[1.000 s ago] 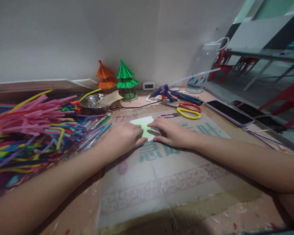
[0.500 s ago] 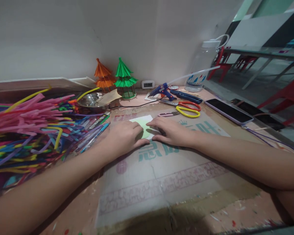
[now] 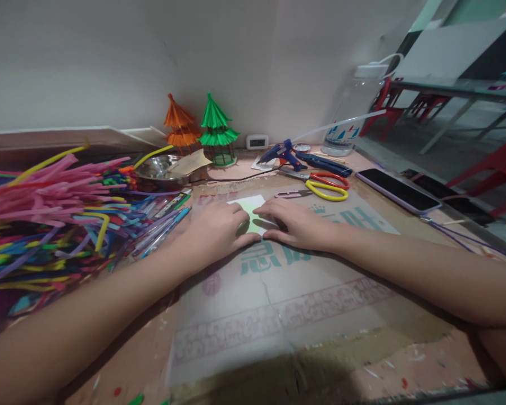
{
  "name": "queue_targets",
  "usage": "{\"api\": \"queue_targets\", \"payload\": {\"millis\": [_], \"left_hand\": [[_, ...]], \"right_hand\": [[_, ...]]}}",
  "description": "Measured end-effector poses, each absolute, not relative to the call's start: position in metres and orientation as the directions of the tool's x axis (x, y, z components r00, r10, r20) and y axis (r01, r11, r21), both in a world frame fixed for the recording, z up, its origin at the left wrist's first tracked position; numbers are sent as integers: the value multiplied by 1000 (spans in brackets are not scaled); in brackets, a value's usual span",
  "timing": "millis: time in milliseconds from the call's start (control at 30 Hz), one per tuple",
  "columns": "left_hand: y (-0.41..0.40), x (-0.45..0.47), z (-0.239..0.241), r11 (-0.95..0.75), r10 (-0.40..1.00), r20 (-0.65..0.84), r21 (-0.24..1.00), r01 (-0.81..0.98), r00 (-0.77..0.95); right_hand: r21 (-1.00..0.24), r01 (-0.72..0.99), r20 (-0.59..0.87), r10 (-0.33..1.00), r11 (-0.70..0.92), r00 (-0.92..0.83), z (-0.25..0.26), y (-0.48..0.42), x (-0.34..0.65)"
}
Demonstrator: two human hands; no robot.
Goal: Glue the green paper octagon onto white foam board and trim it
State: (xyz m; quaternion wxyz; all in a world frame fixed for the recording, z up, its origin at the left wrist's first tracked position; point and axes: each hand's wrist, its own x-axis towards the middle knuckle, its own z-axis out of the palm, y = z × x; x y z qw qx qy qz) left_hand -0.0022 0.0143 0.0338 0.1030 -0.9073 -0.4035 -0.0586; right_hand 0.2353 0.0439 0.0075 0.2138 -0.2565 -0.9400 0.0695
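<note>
A small white sheet of paper (image 3: 248, 201) with a pale green patch (image 3: 253, 225) lies on the board under my hands. My left hand (image 3: 219, 228) rests over its left side, palm down, with thumb and fingers apart. From the other side my right hand (image 3: 300, 224) bends over the right part of the sheet, its thumb apart from the bent fingers. The fingertips of both hands come close together around the green patch. Most of the sheet is hidden by my fingers. Beneath it lies a cardboard sheet (image 3: 253, 304) with faded green and red print.
Left: piled pipe cleaners (image 3: 46, 197), pens (image 3: 164, 230) and a metal bowl (image 3: 156, 169). Behind: orange (image 3: 179, 126) and green (image 3: 216, 132) towers and a small digital clock (image 3: 257, 142). Right: a glue gun (image 3: 281, 153), scissors (image 3: 331, 190), thread snips (image 3: 292, 194), a phone (image 3: 398, 191) and a bottle (image 3: 348, 112).
The whole view has shifted slightly. Both hands stay over the paper in nearly the same pose; nothing has visibly been picked up or let go.
</note>
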Motion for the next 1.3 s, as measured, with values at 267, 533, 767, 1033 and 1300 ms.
{"api": "queue_targets", "payload": {"millis": [267, 533, 767, 1033, 1300], "left_hand": [[17, -2, 30, -664, 685, 197, -229, 712, 702], [18, -5, 27, -697, 632, 200, -276, 662, 749], [25, -10, 32, -724, 649, 189, -144, 675, 737], [20, -6, 29, -691, 663, 166, -238, 682, 730], [15, -2, 28, -686, 636, 217, -281, 671, 741]], "right_hand": [[-223, 450, 369, 502, 865, -782, 7, 44, 235], [-222, 444, 368, 496, 868, -786, 7, 45, 235], [-233, 446, 364, 502, 864, -784, 7, 45, 235], [-224, 448, 356, 501, 866, -789, 7, 45, 235], [-234, 444, 367, 501, 865, -784, 6, 45, 236]]}}
